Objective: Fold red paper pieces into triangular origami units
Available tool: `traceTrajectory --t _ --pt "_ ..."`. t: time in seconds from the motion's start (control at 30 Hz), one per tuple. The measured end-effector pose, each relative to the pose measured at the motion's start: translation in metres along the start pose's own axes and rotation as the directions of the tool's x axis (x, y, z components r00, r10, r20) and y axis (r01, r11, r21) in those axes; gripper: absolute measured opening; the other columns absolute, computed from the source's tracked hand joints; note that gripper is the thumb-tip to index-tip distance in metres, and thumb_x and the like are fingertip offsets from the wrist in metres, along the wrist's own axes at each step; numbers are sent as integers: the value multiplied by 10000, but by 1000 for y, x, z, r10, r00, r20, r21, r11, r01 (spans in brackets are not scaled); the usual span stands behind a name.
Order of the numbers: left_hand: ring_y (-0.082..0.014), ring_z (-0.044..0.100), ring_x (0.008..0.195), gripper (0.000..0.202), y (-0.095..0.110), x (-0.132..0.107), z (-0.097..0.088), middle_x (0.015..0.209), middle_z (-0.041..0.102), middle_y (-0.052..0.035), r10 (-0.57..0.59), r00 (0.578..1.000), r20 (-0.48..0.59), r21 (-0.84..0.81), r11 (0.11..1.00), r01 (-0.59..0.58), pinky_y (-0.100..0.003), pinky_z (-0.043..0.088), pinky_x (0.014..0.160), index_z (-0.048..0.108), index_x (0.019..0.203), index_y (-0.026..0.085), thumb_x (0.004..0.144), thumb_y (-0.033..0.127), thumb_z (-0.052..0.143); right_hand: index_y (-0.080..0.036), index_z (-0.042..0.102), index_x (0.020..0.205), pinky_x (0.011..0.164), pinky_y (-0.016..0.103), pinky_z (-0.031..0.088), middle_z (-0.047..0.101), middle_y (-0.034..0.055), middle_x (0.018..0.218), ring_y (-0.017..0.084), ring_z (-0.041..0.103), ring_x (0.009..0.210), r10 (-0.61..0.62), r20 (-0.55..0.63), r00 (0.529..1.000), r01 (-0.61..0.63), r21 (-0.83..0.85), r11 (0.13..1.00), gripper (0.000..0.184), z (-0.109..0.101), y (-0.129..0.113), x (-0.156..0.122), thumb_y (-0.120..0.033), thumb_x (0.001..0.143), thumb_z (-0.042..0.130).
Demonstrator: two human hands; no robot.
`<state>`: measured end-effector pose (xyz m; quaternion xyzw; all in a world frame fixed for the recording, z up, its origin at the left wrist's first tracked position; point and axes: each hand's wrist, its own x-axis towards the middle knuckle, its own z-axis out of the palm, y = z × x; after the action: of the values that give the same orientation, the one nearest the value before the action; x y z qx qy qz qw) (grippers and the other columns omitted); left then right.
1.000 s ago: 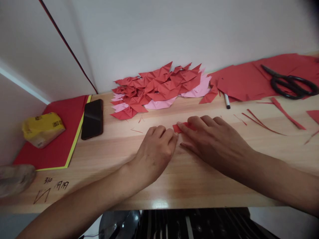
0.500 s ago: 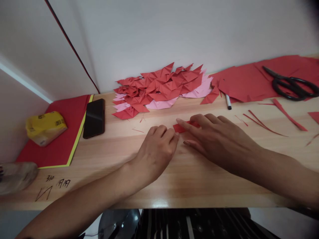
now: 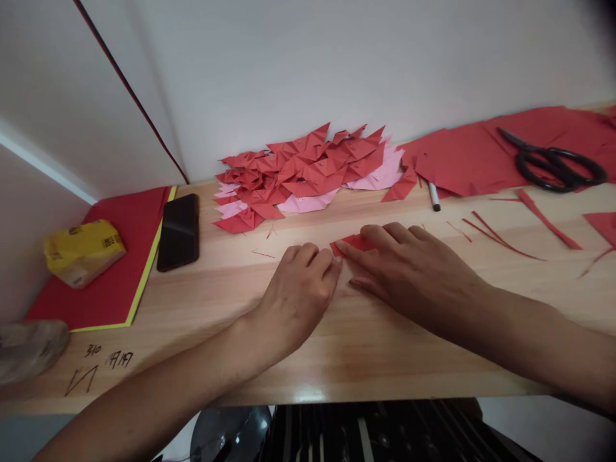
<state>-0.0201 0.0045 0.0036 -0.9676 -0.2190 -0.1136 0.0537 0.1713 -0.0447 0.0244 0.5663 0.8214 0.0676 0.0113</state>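
A small folded piece of red paper (image 3: 357, 242) lies on the wooden table between my hands. My left hand (image 3: 304, 289) has its fingers curled, thumb and forefinger pinched at the paper's near left corner. My right hand (image 3: 399, 260) lies over the paper's right part, fingers stretched out and thumb apart. Its forefinger presses along the paper toward the left end. The paper's right end is hidden under that hand. Beyond my hands sits a heap of folded red and pink paper pieces (image 3: 308, 168) against the wall.
Black-handled scissors (image 3: 553, 165) lie on red paper sheets (image 3: 462, 157) at the back right, near a marker (image 3: 434, 196) and cut paper strips (image 3: 548, 218). Leftward are a phone (image 3: 178, 232), a yellow packet (image 3: 85, 251) on red sheets (image 3: 113, 308), and a clear plastic container (image 3: 33, 350).
My right forefinger's tip has come slightly nearer to me, down onto the paper's left part. My left hand keeps its pinch. The whole view has shifted a little.
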Motion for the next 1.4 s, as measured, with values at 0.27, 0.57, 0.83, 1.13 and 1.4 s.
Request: traceTrajectory --t 0.27,0.57,0.83,1.13,1.4 --pt "-216 498 878 163 0 0 -1 924 612 -64 4 1000 -4 12 1000 -4 -367 431 740 629 1031 121 923 132 508 -101 624 1136 728 385 410 615 152 1071 291 566 919 36 30 999 -35 -34 999 380 -1 0 0 -395 919 520" --pt "-207 526 1010 175 -5 2 0 1200 583 -101 -77 996 -43 -197 978 67 -375 473 868 634 1013 139 913 112 493 -75 618 1117 727 371 430 608 153 1059 277 563 909 17 -3 1000 -17 -39 999 374 3 1 0 -374 901 556" --pt "-216 529 1027 195 -9 7 5 1153 624 -95 -119 991 -68 -293 951 94 -398 470 886 572 1103 145 926 173 494 -82 626 1096 716 369 422 603 152 1032 274 538 896 4 11 1000 -4 -49 999 338 0 0 0 -350 902 554" --pt "-180 494 917 316 -16 16 14 1014 583 -67 -118 987 -113 -292 953 80 -326 472 834 537 1246 183 933 201 506 -82 641 1091 738 372 435 601 154 1058 286 539 928 22 59 998 -21 -25 999 328 -1 -1 2 -337 897 569" --pt "-215 502 944 321 -15 18 14 1018 593 -90 -156 982 -104 -259 958 125 -369 483 838 527 1177 115 900 268 580 -86 647 1056 698 362 420 607 149 1007 278 541 883 9 31 999 -8 -44 999 305 -2 -2 2 -332 903 551"
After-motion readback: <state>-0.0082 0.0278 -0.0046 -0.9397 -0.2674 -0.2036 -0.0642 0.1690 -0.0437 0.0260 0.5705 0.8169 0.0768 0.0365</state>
